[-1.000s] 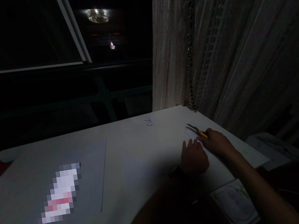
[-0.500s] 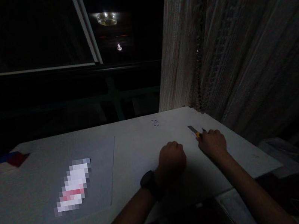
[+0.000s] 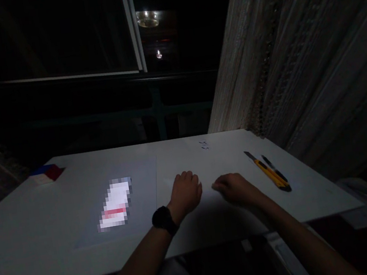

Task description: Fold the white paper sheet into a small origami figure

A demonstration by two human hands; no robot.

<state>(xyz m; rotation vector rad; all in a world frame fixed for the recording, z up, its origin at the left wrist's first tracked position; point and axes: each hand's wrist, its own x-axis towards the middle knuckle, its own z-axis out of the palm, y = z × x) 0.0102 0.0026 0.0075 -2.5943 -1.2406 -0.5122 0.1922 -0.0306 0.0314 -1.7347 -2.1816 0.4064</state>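
My left hand (image 3: 186, 195), with a dark watch (image 3: 164, 219) on its wrist, is over the middle of the white table with its fingers curled closed. Just right of it, my right hand (image 3: 235, 188) has thumb and fingers pressed together, pointing at the left hand with a small gap between the two. Whatever either hand may hold is too dark and hidden to make out. On the table right of my right hand lies a yellow utility knife (image 3: 268, 172), blade extended away from me. A dark pen (image 3: 274, 168) lies alongside it.
To the left a lit phone (image 3: 115, 204), its screen blurred out, lies on a pale sheet (image 3: 145, 185). A blue, red and white cube (image 3: 47, 174) sits at the far left. Small dark marks (image 3: 204, 145) show near the table's back edge. A curtain (image 3: 230, 83) hangs at right.
My right hand has left the utility knife it was over and moved left, close to my left hand. Knife and pen now lie uncovered. The view has shifted left.
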